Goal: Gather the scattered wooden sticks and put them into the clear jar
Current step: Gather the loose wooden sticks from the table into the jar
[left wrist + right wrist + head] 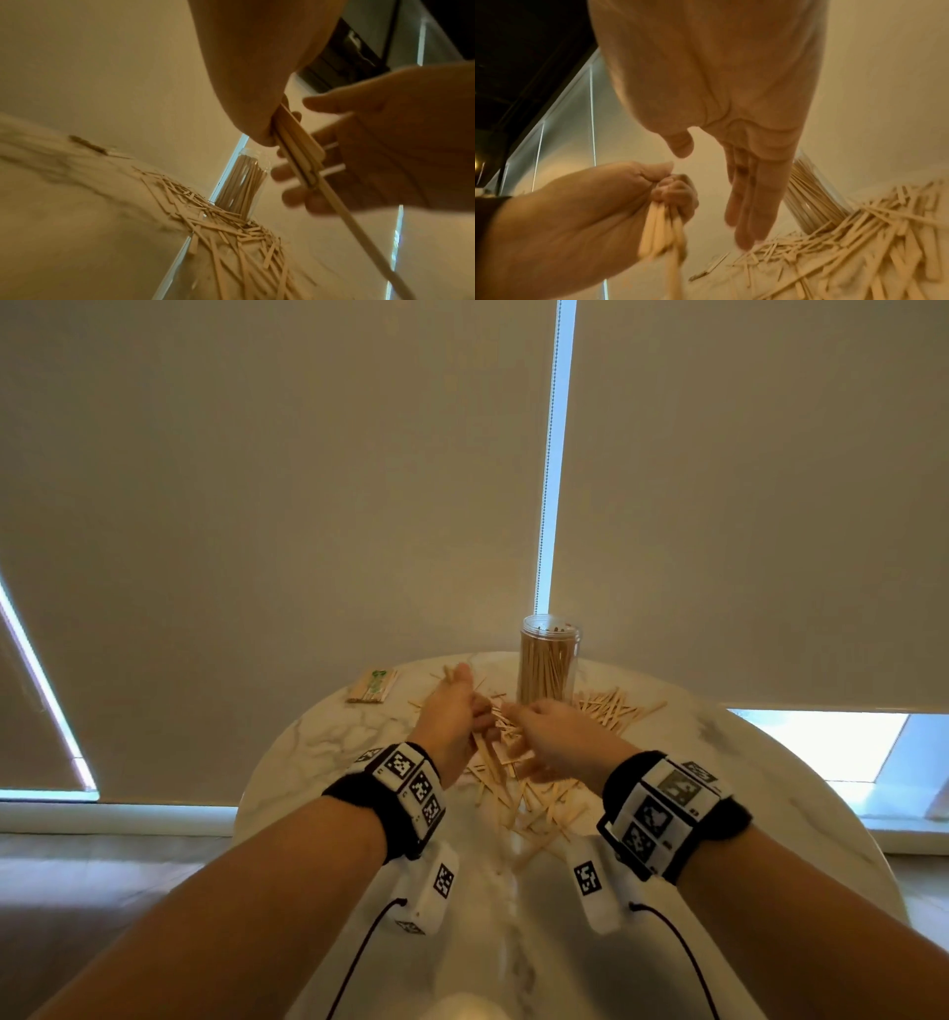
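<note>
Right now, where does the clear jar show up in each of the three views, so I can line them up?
Head: the clear jar stands upright at the table's far edge, centre, just beyond both hands.
Left wrist: clear jar at centre, behind the loose sticks, left of the hands.
Right wrist: clear jar at right of centre, partly behind the right hand's fingers.
Shared landmark: the loose sticks piled at its base.

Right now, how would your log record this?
left hand: grips stick bundle | right hand: open over scattered sticks | clear jar: part-filled
</note>
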Motion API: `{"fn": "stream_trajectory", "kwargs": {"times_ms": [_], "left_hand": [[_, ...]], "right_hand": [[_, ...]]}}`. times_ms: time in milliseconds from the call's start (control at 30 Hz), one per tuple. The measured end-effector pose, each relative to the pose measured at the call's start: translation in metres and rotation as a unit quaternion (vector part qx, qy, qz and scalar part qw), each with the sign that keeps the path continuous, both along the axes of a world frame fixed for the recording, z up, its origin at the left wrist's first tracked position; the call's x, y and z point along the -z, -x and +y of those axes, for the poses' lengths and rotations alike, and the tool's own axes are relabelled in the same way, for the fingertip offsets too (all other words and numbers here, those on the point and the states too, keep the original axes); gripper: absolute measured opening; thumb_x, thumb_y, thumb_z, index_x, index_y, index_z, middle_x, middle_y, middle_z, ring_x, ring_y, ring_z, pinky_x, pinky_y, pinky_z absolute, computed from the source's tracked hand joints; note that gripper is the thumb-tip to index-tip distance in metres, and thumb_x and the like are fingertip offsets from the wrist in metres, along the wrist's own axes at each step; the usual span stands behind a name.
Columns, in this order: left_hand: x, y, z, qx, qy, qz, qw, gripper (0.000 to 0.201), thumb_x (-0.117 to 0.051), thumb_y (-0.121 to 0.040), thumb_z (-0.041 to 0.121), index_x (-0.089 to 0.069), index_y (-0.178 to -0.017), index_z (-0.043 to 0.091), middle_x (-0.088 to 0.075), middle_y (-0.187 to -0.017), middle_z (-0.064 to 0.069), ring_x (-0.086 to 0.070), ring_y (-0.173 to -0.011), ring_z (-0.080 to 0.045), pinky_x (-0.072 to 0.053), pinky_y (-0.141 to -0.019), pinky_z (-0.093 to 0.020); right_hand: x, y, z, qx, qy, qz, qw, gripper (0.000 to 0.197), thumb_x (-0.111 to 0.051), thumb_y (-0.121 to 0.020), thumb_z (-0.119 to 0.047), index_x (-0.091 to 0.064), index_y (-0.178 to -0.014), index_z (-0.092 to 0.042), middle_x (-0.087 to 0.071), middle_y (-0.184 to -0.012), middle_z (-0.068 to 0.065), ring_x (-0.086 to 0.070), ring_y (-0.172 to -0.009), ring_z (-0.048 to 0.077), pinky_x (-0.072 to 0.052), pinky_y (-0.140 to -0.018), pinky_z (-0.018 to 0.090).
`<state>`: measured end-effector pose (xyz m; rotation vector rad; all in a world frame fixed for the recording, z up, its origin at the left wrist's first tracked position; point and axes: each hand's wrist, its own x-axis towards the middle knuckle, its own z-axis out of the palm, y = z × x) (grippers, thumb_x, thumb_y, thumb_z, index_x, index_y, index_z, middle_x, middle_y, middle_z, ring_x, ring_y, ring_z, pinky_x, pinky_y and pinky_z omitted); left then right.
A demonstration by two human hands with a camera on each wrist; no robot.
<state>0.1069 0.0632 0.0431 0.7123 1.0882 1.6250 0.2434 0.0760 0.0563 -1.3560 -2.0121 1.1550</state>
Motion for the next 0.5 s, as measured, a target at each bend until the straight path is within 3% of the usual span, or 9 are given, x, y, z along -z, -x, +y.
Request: {"fn": "stream_trajectory", "kwargs": {"times_ms": [100,200,333,400,500], "left_hand": [[-0.001,0.001,0.005,-0.048,-0.002,-0.087,0.995,0.034,-0.036,-0.105,0.043,-0.043,-0.095,0.011,-0.041,-0.055,0.000,-0.039,-0.043,-0.015,-0.045,-0.048,-0.030],[0.005,-0.008,-0.001,-0.020,0.026,-0.036,0.999,0.044,-0.035,-0.105,0.043,-0.054,-0.089,0.006,-0.060,-0.065,-0.006,-0.057,-0.056,-0.022,-0.049,-0.054,-0.032],[0.005,-0.008,-0.001,0.005,0.006,-0.015,1.000,0.026,-0.044,-0.105,0.027,-0.054,-0.111,0.003,-0.066,-0.085,-0.011,-0.064,-0.072,-0.023,-0.053,-0.067,-0.037],[-0.001,-0.003,0.002,-0.024,-0.015,-0.080,0.996,0.028,-0.046,-0.104,0.028,-0.050,-0.118,0.004,-0.060,-0.080,-0.010,-0.057,-0.059,-0.019,-0.054,-0.063,-0.036],[-0.011,-0.002,0.006,-0.020,-0.026,-0.145,0.989,0.043,-0.039,-0.100,0.055,-0.048,-0.089,0.014,-0.035,-0.060,0.001,-0.030,-0.044,-0.011,-0.038,-0.043,-0.026]], "right_hand": [[0.004,0.004,-0.015,-0.110,0.099,0.010,0.989,0.027,-0.057,-0.098,-0.032,-0.060,-0.112,-0.009,-0.070,-0.097,0.011,-0.069,-0.073,0.022,-0.060,-0.072,0.035],[0.008,0.011,-0.014,-0.110,0.021,-0.027,0.993,0.011,-0.054,-0.095,-0.025,-0.055,-0.106,-0.024,-0.058,-0.081,0.007,-0.048,-0.057,0.015,-0.044,-0.050,0.028],[0.013,0.009,-0.010,-0.088,-0.135,-0.163,0.973,0.016,-0.047,-0.098,-0.026,-0.060,-0.099,-0.016,-0.058,-0.079,0.003,-0.052,-0.065,0.017,-0.042,-0.059,0.029],[0.015,0.008,-0.007,-0.071,-0.148,-0.202,0.966,0.019,-0.049,-0.097,-0.028,-0.058,-0.088,-0.013,-0.055,-0.075,0.003,-0.051,-0.065,0.019,-0.041,-0.059,0.029],[0.015,0.007,-0.004,-0.061,-0.125,-0.224,0.965,0.022,-0.055,-0.094,-0.030,-0.054,-0.079,-0.015,-0.053,-0.070,0.002,-0.051,-0.064,0.019,-0.037,-0.053,0.028]]}}
